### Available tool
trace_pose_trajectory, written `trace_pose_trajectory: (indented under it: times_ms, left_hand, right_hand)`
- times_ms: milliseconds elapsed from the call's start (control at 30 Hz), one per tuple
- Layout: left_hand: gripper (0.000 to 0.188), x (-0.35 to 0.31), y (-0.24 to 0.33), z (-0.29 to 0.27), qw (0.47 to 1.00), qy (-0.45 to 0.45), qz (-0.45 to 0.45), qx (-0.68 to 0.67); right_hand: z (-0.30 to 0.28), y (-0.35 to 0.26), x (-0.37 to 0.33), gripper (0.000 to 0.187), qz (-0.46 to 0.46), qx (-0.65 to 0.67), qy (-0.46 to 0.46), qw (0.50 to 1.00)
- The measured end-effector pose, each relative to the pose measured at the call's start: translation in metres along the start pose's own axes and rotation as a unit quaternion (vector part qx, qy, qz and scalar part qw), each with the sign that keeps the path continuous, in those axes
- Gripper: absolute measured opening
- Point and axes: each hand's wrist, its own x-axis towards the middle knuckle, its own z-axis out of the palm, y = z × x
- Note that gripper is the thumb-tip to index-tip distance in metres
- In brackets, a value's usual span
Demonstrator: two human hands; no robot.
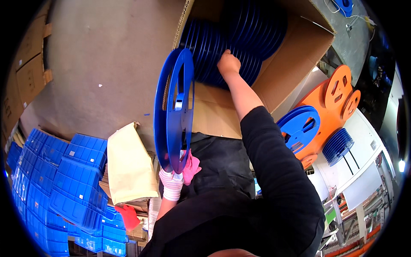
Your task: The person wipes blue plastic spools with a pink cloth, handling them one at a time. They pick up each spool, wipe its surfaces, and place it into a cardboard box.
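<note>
A large blue plastic reel (180,111), with two flanges and cut-out slots, stands on edge left of centre. My left hand (173,181), in a pink glove with a striped cuff, is closed on its lower rim; some of the fingers are hidden by the reel. My bare right hand (229,64) reaches into an open cardboard box (284,70) at the top. Its fingers are curled over the rim of one of the packed blue reels (205,53), their tips out of sight. These reels stand on edge in two rows, flange against flange.
Stacked blue plastic bins (77,180) stand at the left beside a tan padded envelope (130,165) and a red glove (127,217). To the right, an orange reel-holding machine (319,113) carries a blue reel (299,126). Cardboard cartons (30,79) line the far left.
</note>
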Motion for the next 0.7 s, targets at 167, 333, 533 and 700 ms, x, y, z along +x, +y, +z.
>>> trace_pose_trajectory:
  times_ms: [167, 333, 533, 700]
  left_hand:
    - [0.030, 0.000, 0.010, -0.004, 1.000, -0.015, 0.002, 0.023]
    - [0.036, -0.007, -0.013, -0.007, 0.995, -0.025, -0.086, -0.039]
    - [0.022, 0.000, -0.017, -0.009, 0.999, -0.013, 0.011, 0.052]
    - [0.028, 0.000, -0.010, -0.008, 0.994, -0.009, 0.023, 0.110]
  right_hand:
    - [-0.043, 0.011, -0.069, 0.029, -0.094, 0.086, 0.116, 0.985]
    - [-0.217, 0.086, -0.211, 0.028, -0.177, 0.208, 0.292, 0.917]
    - [-0.385, 0.153, -0.253, 0.018, -0.245, 0.337, 0.552, 0.723]
    - [-0.446, 0.121, -0.100, 0.025, -0.256, 0.029, 0.611, 0.748]
